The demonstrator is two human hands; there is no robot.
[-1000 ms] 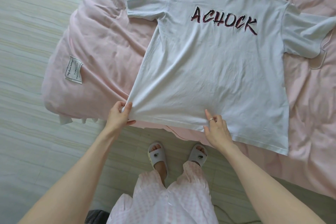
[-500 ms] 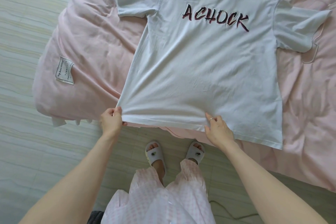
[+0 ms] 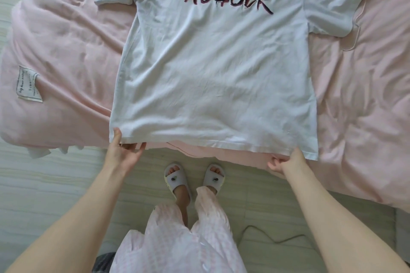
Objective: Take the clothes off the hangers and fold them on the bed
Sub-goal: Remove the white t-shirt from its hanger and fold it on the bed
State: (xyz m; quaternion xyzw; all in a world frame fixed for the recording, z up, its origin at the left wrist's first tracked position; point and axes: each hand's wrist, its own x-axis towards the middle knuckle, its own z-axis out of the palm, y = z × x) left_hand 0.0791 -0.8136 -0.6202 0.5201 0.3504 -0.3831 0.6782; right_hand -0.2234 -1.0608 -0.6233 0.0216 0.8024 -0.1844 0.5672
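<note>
1. Two hands hold one hem, and we read them from left to right. Our left hand [image 3: 124,153] pinches the near-left corner of the white T-shirt [image 3: 213,73], thumb on top of the cloth and fingers tucked beneath the edge.
2. The T-shirt lies face up on the pink duvet [image 3: 62,55], lettering readable from where we stand. Its long axis runs straight away from us: hem at the near edge of the bed, collar beyond the top of the view. A sleeve spreads to each side.
3. Our right hand [image 3: 288,163] grips the hem just inside the near-right corner, fingers curled under the fabric.
4. Further right, a thin pink hanger [image 3: 357,29] lies on the duvet, partly under the right sleeve, so the shirt is already off it.
5. The relation the coming move turns on, as we judge it: the whole garment lies ahead of both hands, each hand equally near its own corner, with the hem stretched square between them. A lengthwise fold would carry one side across that axis.
6. Against the frame a second ago, our right hand has moved from the middle of the hem out to the right corner. The shirt, then skewed with its hem slanting, now sits squarer to the bed's edge. Our left hand keeps its corner.
</note>
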